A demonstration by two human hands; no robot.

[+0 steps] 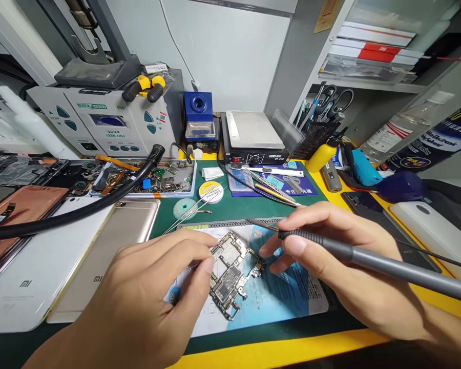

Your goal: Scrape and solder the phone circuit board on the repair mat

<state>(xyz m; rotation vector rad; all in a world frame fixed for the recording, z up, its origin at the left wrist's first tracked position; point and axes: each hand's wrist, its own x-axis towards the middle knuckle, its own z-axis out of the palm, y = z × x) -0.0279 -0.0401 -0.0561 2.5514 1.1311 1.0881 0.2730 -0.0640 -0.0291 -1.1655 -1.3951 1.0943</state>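
My right hand (330,256) grips a dark soldering iron (388,266) between thumb and fingers, its tip pointing left above the mat. Below that tip, a phone circuit board (230,282) lies tilted on a blue and white printed mat (284,297). My left hand (157,287) is at the board's left edge, thumb and index finger brought together; a thin wire-like piece shows by the fingers, and what they pinch is hard to make out. Some fingertips of my right hand are close to the board's right side.
Phones (100,256) lie left, under a black hose (80,207). Behind are a rework station (111,120), a tray of parts (169,179), a solder coil (184,208), a round tin (211,192) and a heating plate (253,130). A yellow bottle (322,156) stands right.
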